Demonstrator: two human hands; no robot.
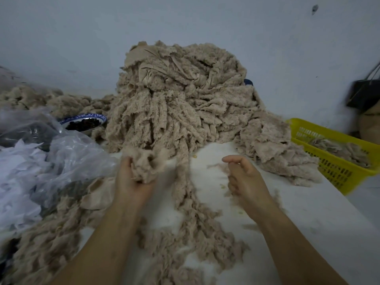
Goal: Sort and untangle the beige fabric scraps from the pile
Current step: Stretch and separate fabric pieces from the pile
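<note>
The left hand (133,179) clutches a wad (147,165) of scraps; the right hand (245,179) is loosely curled, whether pinching fluff I cannot tell. The pile (181,99) rises at twelve o'clock on the table (287,212); basket (337,173) at three, bag (67,157) at nine.

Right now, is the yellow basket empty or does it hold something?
Not empty: beige scraps lie inside the yellow basket.

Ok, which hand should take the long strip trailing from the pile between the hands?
Right, probably. The left hand grips a clump of scraps, while the right hand hangs loosely curled, seemingly empty, near the long strip trailing from the pile.
</note>
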